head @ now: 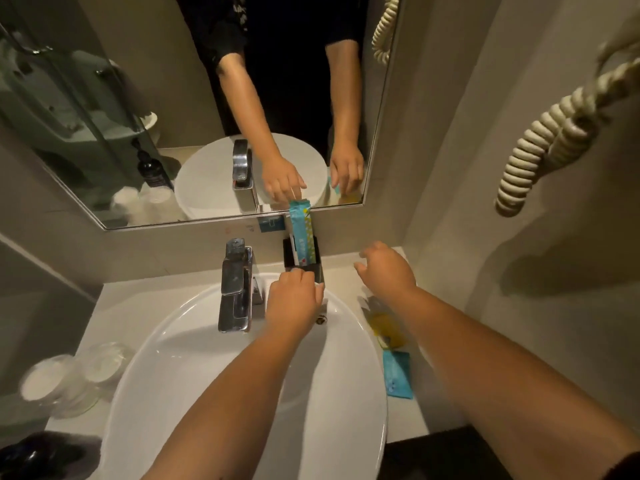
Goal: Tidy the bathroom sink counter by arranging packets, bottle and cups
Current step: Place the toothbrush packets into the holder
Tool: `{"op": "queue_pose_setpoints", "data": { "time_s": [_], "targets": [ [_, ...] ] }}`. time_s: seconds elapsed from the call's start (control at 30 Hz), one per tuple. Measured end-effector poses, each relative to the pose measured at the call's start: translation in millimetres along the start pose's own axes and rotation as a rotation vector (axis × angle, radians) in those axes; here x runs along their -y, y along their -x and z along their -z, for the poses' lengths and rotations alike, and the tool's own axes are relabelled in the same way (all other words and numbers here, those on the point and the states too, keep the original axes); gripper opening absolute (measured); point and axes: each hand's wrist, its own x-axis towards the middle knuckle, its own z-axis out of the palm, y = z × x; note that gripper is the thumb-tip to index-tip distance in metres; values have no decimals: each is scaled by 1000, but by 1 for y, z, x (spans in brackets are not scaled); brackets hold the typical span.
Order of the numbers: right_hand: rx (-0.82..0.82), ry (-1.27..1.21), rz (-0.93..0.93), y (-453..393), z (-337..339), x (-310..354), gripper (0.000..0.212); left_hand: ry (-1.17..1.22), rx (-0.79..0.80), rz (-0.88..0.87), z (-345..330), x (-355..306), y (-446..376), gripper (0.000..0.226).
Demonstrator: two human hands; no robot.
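Behind the white basin (194, 344), against the wall: black holder (304, 268) with a teal packet (302, 233) standing upright inside. Left hand (294, 299) closed on the holder's front edge. Right hand (388, 271) open, empty, right of the basin. Yellow packet (386, 329), teal sachet (398, 377) flat on the worktop (408, 420), right of the basin; two cups (69, 379) left.

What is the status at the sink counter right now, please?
Left hand on black holder, teal packet upright inside. Right hand open above counter, empty. Yellow packet and teal packet still lying loose right of basin.
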Motion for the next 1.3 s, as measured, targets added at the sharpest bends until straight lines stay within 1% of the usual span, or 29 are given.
{"op": "queue_pose_setpoints", "data": {
  "time_s": [0.07,0.13,0.2,0.27,0.37,0.47,0.6,0.7,0.77,0.8,0.93,1.0,1.03,1.1,1.13,1.23,1.3],
  "targets": [
    [4,13,-53,24,-2,-24,34,-18,3,-169,-14,4,12,34],
    [35,22,-134,50,-9,-46,34,-31,-9,-291,-26,11,18,36],
    [81,23,-225,75,-19,-63,34,-52,-14,-360,-34,13,16,46],
    [133,7,-301,97,-31,-74,36,-75,26,-433,-36,10,10,57],
    [181,-14,-387,120,-47,-76,37,-119,87,-517,-40,12,1,69],
    [229,-19,-433,133,-67,-68,35,-138,103,-544,-50,26,-3,68],
    [258,-51,-481,136,-90,-59,41,-154,95,-557,-56,29,-4,66],
    [261,-244,-543,131,-93,-60,40,-158,108,-556,-55,29,-4,66],
    [269,-435,-556,128,-89,-64,27,-164,117,-557,-54,29,-4,64],
    [263,-508,-541,126,-84,-65,21,-169,119,-555,-54,29,-4,64],
    [209,-613,-440,103,-58,-64,18,-180,128,-538,-54,27,-4,65],
    [182,-603,-411,82,-51,-65,29,-180,130,-527,-54,26,-4,65],
    [191,-570,-404,72,-51,-66,28,-182,130,-522,-54,27,-4,65],
    [238,-505,-401,57,-58,-69,18,-185,135,-519,-54,27,-3,65],
    [264,-478,-401,52,-63,-71,20,-186,136,-516,-54,27,-3,65],
    [336,-344,-401,45,-72,-75,30,-182,141,-509,-54,26,-3,65],
    [356,-285,-421,42,-72,-76,40,-175,140,-509,-56,26,-3,65]
  ]
}}
